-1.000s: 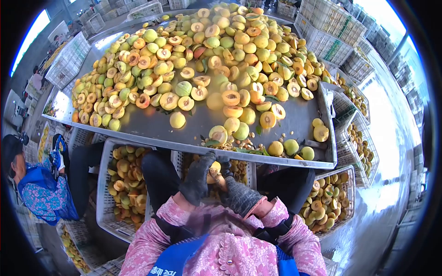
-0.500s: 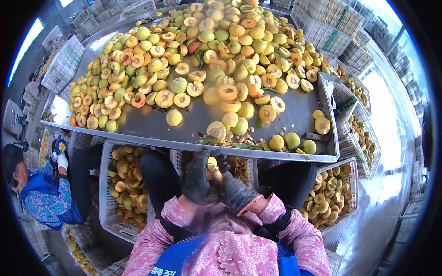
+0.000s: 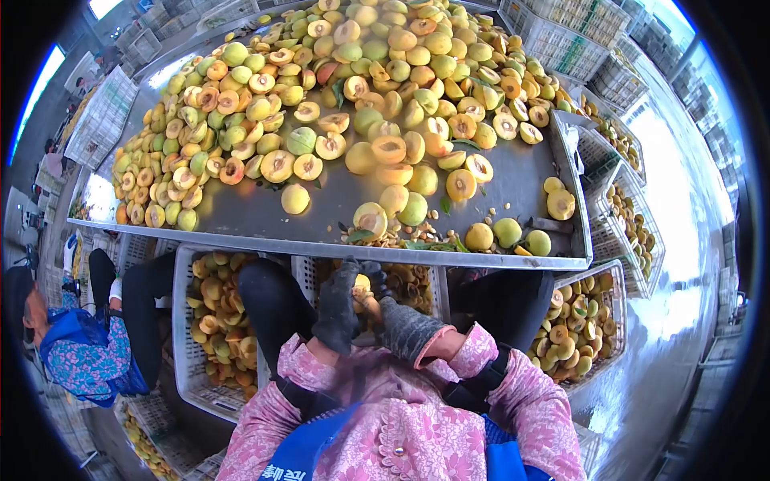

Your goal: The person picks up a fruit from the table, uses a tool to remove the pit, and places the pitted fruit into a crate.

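Just on the wearer's side of the metal table (image 3: 257, 212), close to its near edge: both gloved hands together above a crate (image 3: 440, 293) of fruit pieces. Left hand (image 3: 337, 305) curled round a yellow fruit (image 3: 362, 283); only part of the fruit shows. Right hand (image 3: 407, 327) appears closed on a brown handle-like piece (image 3: 371, 306) pointing at the fruit; fingers hide its tip, so contact cannot be confirmed.

On the table: heaped fruit (image 3: 277, 164) toward the far side, many halves cut face up; small stones (image 3: 389, 239) along the near edge.

Handling notes (judgement): brace the fruit firmly in the left palm, fingertips out of the brown piece's line. Short, controlled right-wrist motion preferable; excess force could bruise flesh or slip into the glove. Working low over the crate should limit loss if anything drops.
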Demonstrator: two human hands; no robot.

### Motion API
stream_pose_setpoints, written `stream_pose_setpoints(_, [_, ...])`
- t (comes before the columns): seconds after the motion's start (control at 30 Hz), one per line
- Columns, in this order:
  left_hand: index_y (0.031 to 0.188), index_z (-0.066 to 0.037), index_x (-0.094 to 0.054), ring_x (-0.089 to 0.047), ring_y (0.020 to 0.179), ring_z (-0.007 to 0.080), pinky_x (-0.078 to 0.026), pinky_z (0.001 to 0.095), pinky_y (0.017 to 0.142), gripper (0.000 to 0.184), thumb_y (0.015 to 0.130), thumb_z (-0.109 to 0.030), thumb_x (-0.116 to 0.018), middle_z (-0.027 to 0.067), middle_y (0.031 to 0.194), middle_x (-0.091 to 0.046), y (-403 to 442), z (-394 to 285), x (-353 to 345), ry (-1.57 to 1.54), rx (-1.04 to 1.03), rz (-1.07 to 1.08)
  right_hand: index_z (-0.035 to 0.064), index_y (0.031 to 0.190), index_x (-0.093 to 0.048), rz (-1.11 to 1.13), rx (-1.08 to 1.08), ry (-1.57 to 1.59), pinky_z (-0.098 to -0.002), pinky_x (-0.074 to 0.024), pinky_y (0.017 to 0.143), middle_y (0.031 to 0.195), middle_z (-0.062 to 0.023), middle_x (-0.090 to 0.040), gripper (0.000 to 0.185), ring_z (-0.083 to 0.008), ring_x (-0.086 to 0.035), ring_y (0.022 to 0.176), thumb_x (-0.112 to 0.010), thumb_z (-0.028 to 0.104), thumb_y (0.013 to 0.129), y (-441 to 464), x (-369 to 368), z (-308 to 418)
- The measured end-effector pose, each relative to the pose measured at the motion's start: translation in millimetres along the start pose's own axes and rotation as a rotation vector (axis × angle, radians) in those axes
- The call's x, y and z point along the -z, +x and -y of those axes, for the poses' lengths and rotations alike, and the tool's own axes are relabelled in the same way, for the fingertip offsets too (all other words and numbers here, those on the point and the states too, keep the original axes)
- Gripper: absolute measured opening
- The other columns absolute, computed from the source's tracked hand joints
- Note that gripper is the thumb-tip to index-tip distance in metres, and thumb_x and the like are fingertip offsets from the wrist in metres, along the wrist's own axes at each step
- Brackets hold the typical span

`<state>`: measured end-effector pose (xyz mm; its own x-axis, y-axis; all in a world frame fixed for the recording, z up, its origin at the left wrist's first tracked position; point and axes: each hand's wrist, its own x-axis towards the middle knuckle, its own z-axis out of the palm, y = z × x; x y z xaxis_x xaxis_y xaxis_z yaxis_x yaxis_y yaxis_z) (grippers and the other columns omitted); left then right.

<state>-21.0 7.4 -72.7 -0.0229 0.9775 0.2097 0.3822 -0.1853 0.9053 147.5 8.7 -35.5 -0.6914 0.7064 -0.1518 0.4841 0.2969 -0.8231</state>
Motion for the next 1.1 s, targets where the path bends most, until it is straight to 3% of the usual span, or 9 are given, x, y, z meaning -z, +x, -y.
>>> stream_pose_setpoints(0.2, [0.105,0.002,-0.057,-0.062,0.086,0.0226,-0.049,0.0329,0.080,0.028,0.085,-0.018,-0.056,0.0119,0.094,-0.065,4,-5,9,-0.191,0.103,0.175,0.0019,0.121,-0.043,0.174,-0.260,0.215,-0.0387,-0.0457,0.062,0.076,-0.0192,-0.056,0.040,-0.0336,-0.057,0.068,-0.054,0.017,0.085,5,2,-4])
stream_pose_setpoints(0.4, [0.108,0.003,-0.055,-0.064,0.080,0.0283,-0.051,0.0368,0.075,0.038,0.082,-0.025,-0.059,0.0148,0.089,-0.066,4,-17,12,0.072,-0.073,0.100,0.0016,0.114,-0.050,0.129,0.047,0.227,-0.0354,-0.0467,0.069,0.087,-0.0175,-0.061,0.036,-0.0269,-0.060,0.078,-0.061,0.020,0.085,11,-25,-26])
stream_pose_setpoints(0.5, [0.105,0.001,-0.058,-0.062,0.081,0.0213,-0.053,0.0304,0.071,0.032,0.093,-0.025,-0.043,0.0097,0.092,-0.064,7,-30,8,-0.845,0.629,0.088,0.0010,0.114,-0.052,0.334,-0.129,0.162,-0.0298,-0.0472,0.072,0.094,-0.0134,-0.062,0.033,-0.0210,-0.061,0.080,-0.061,0.013,0.085,15,10,18])
stream_pose_setpoints(0.7, [0.100,0.000,-0.060,-0.061,0.075,0.0153,-0.052,0.0300,0.070,0.042,0.097,-0.036,-0.036,0.0065,0.086,-0.064,13,-55,2,-1.083,0.679,-0.199,0.0014,0.112,-0.054,0.294,-0.430,1.399,-0.0223,-0.0469,0.062,0.093,-0.0040,-0.061,0.030,-0.0085,-0.058,0.074,-0.061,0.014,0.086,3,-6,9])
stream_pose_setpoints(0.8, [0.098,0.000,-0.060,-0.060,0.076,0.0156,-0.051,0.0282,0.070,0.043,0.096,-0.037,-0.036,0.0063,0.087,-0.063,14,-50,-4,-1.266,0.751,-0.114,0.0085,0.102,-0.055,0.364,-0.365,1.436,-0.0221,-0.0374,0.039,0.066,-0.0008,-0.053,0.020,-0.0073,-0.049,0.049,-0.059,0.021,0.087,-3,-4,11])
stream_pose_setpoints(0.9, [0.105,-0.003,-0.058,-0.060,0.076,0.0200,-0.051,0.0323,0.071,0.041,0.094,-0.038,-0.041,0.0069,0.087,-0.062,16,-44,-1,-0.917,0.664,0.058,0.0104,0.101,-0.054,0.247,-0.430,1.463,-0.0209,-0.0297,0.033,0.062,0.0019,-0.049,0.016,-0.0055,-0.041,0.041,-0.057,0.021,0.089,-15,7,18])
stream_pose_setpoints(1.03, [0.103,-0.004,-0.060,-0.061,0.080,0.0197,-0.049,0.0321,0.073,0.026,0.086,-0.023,-0.057,0.0070,0.087,-0.063,5,-48,17,0.726,-0.399,0.195,0.0122,0.102,-0.055,0.159,-0.529,1.370,-0.0205,-0.0312,0.036,0.065,0.0019,-0.050,0.020,-0.0048,-0.042,0.043,-0.052,0.029,0.092,-34,42,24])
stream_pose_setpoints(1.07, [0.103,-0.003,-0.060,-0.060,0.084,0.0179,-0.048,0.0306,0.079,0.023,0.085,-0.016,-0.058,0.0075,0.087,-0.063,3,-48,27,0.763,-0.494,0.221,0.0080,0.100,-0.058,0.217,-0.526,1.236,-0.0279,-0.0414,0.046,0.070,-0.0036,-0.057,0.028,-0.0124,-0.049,0.052,-0.050,0.033,0.092,-37,16,-34])
stream_pose_setpoints(1.1, [0.104,-0.003,-0.060,-0.059,0.090,0.0209,-0.047,0.0322,0.081,0.024,0.085,-0.018,-0.057,0.0107,0.093,-0.062,5,-59,39,0.536,-0.175,0.169,0.0059,0.099,-0.058,0.097,-0.436,0.938,-0.0280,-0.0420,0.049,0.070,-0.0037,-0.056,0.024,-0.0123,-0.050,0.055,-0.052,0.028,0.090,-37,-7,-60])
